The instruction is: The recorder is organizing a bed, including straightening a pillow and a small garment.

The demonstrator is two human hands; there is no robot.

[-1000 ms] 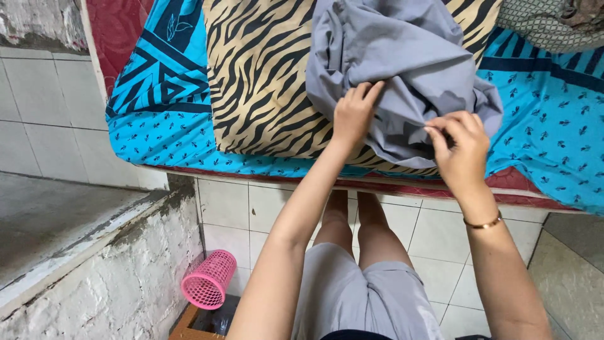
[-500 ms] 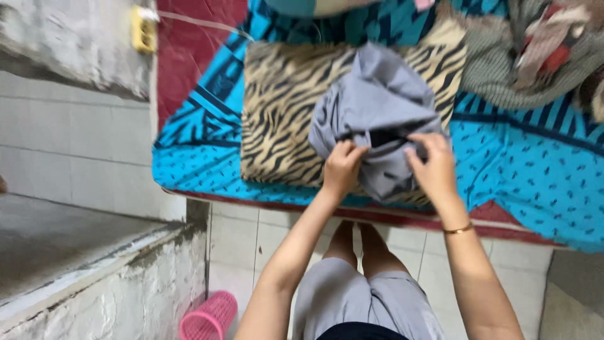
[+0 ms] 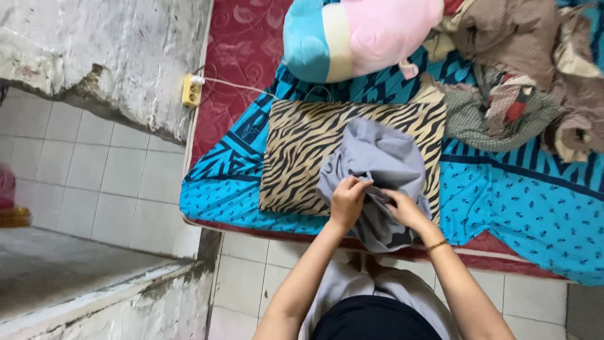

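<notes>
A crumpled grey cloth [image 3: 377, 160] lies on a tiger-striped pillow [image 3: 302, 148] at the near edge of a bed. My left hand [image 3: 348, 200] pinches a fold of the grey cloth at its lower left. My right hand [image 3: 402, 209], with a gold bracelet on the wrist, grips the cloth's lower middle, close beside the left hand. Part of the cloth hangs over the mattress edge between my arms.
The bed has a turquoise patterned sheet [image 3: 503, 195] over a red mattress [image 3: 233, 63]. A blue and pink plush pillow [image 3: 358, 34] and a heap of crumpled fabrics [image 3: 528, 82] lie further back. A yellow power socket [image 3: 192, 90] hangs by the rough wall; a concrete ledge [image 3: 82, 277] stands at left.
The camera has pulled back and tilted up, showing more of the bed. Both hands have come closer together on the grey cloth, gathering it lower toward the mattress edge.
</notes>
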